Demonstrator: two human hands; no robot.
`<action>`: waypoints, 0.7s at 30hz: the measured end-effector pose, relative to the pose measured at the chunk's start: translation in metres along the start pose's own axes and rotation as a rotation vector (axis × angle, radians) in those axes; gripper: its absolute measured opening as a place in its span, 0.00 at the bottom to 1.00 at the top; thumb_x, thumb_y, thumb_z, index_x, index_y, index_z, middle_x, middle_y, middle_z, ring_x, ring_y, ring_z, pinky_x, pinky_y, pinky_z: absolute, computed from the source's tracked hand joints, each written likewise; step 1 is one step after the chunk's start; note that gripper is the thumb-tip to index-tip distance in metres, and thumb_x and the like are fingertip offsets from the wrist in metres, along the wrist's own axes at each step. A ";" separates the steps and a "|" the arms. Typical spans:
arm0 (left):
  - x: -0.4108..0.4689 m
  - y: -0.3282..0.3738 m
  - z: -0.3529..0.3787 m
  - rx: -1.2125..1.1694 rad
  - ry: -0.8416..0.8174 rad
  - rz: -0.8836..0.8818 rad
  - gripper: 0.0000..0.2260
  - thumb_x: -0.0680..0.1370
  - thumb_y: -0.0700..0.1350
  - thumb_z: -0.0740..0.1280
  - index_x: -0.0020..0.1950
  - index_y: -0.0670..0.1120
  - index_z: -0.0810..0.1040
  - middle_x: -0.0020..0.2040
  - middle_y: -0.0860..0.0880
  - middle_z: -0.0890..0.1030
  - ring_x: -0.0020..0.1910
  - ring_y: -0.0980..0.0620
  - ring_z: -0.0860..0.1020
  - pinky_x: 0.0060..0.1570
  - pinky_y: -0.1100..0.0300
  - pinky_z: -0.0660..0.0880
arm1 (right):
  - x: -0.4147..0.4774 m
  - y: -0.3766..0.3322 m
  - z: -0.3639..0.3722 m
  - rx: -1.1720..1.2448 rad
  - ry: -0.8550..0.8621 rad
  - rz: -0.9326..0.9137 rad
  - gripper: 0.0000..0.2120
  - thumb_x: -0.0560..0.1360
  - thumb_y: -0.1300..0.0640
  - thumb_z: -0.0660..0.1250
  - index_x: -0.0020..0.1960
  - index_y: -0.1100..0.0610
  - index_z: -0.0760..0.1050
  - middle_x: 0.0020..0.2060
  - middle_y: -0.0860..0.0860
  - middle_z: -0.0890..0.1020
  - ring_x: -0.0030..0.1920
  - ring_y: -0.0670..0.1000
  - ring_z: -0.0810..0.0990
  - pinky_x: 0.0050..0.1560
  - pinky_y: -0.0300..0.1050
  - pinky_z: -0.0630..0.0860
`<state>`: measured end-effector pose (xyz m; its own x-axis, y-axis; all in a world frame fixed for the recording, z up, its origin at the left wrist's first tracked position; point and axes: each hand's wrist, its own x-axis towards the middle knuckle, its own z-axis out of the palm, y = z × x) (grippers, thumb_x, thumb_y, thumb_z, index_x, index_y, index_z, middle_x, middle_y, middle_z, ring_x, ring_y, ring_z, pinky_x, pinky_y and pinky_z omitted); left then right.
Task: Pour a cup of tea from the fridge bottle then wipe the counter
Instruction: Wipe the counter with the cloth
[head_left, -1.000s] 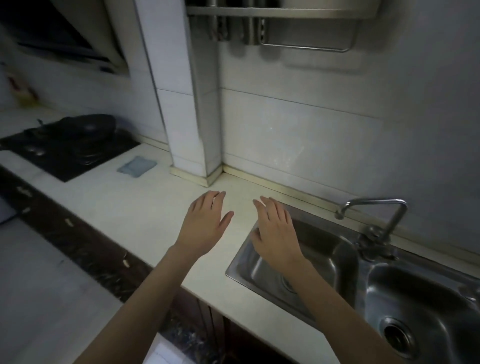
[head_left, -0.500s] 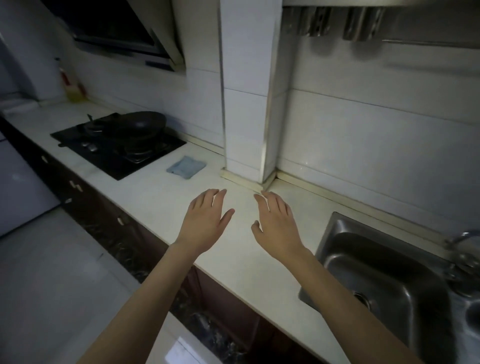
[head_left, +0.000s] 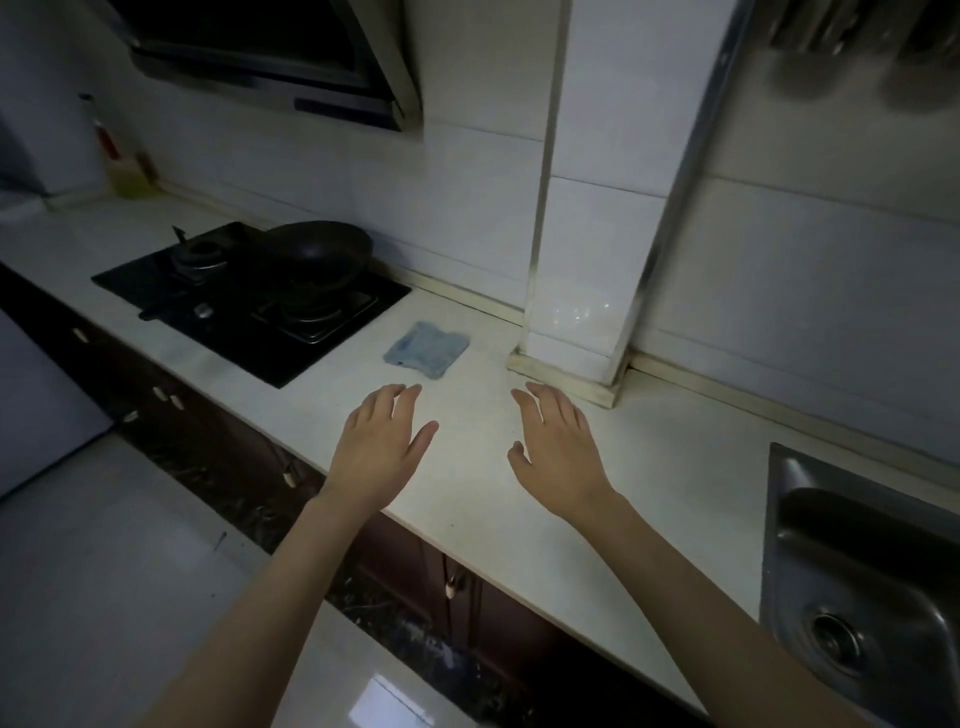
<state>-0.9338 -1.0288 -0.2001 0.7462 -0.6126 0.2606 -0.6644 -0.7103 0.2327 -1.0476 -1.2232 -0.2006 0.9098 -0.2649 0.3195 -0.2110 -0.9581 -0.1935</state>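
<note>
A folded light-blue cloth (head_left: 427, 348) lies flat on the pale counter (head_left: 467, 483), between the hob and the tiled wall column. My left hand (head_left: 378, 449) hovers palm down over the counter just in front of the cloth, fingers apart and holding nothing. My right hand (head_left: 558, 452) is held out the same way to its right, palm down and empty, near the base of the column. No bottle, cup or fridge is in view.
A black gas hob (head_left: 249, 304) with a dark wok (head_left: 319, 254) sits at the left. A steel sink (head_left: 857, 577) is at the right edge. An oil bottle (head_left: 127, 169) stands far left by the wall. The tiled column (head_left: 587, 291) juts onto the counter.
The view has swung left: the sink and tap slid to the right edge, and the hob, wok and cloth came toward the centre. Both hands stay outstretched, open and empty.
</note>
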 end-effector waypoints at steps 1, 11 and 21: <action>0.006 -0.008 0.002 -0.005 -0.002 0.005 0.24 0.82 0.53 0.60 0.74 0.41 0.68 0.69 0.41 0.73 0.68 0.42 0.71 0.66 0.46 0.69 | 0.007 -0.003 0.005 -0.005 -0.001 0.004 0.27 0.71 0.58 0.65 0.69 0.60 0.68 0.68 0.58 0.70 0.68 0.59 0.68 0.66 0.55 0.68; 0.093 -0.093 0.029 -0.015 -0.046 0.076 0.26 0.82 0.58 0.51 0.72 0.43 0.69 0.67 0.45 0.75 0.65 0.44 0.73 0.63 0.48 0.72 | 0.109 -0.018 0.065 -0.027 0.015 0.051 0.27 0.71 0.58 0.65 0.69 0.60 0.68 0.67 0.58 0.71 0.68 0.59 0.69 0.68 0.54 0.67; 0.189 -0.165 0.027 0.032 -0.098 0.188 0.26 0.81 0.59 0.49 0.72 0.46 0.70 0.66 0.48 0.75 0.65 0.47 0.74 0.64 0.52 0.70 | 0.205 -0.046 0.114 0.024 0.032 0.154 0.26 0.70 0.57 0.67 0.67 0.60 0.69 0.64 0.57 0.74 0.65 0.59 0.72 0.66 0.53 0.68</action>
<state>-0.6820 -1.0368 -0.2144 0.6105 -0.7653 0.2041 -0.7920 -0.5897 0.1582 -0.8110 -1.2213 -0.2324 0.8555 -0.4120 0.3137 -0.3381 -0.9033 -0.2642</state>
